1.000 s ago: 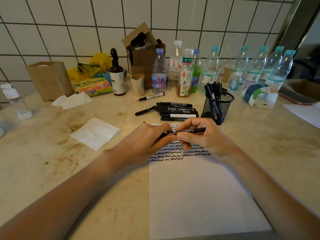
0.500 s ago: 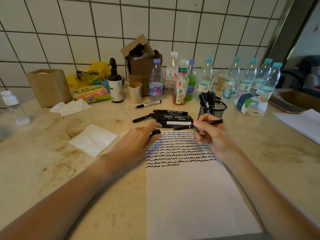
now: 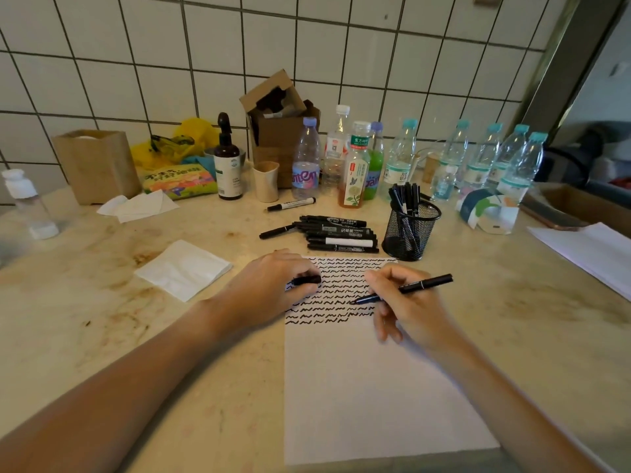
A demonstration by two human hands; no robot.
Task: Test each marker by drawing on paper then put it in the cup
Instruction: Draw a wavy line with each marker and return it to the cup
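Observation:
A white sheet of paper [image 3: 368,387] lies in front of me, its upper part filled with rows of black squiggles. My right hand [image 3: 406,308] grips an uncapped black marker [image 3: 416,286] in a writing hold, tip down on the paper at the right end of the squiggle rows. My left hand [image 3: 269,285] rests on the paper's left edge and holds the marker's black cap [image 3: 307,280]. A black mesh cup [image 3: 409,232] with several markers stands beyond the paper's top right corner. Several black markers [image 3: 338,233] lie in a pile behind the paper.
Another marker [image 3: 292,204] lies alone near a beige cup [image 3: 265,181]. Water and drink bottles [image 3: 355,169] line the tiled wall beside a cardboard box [image 3: 280,128] and a dark pump bottle [image 3: 228,165]. White napkins [image 3: 182,269] lie left; more paper [image 3: 587,250] lies right.
The hands pulled the cap off the marker and parted. My left hand kept the cap; my right hand turned the marker and brought its tip down onto the paper.

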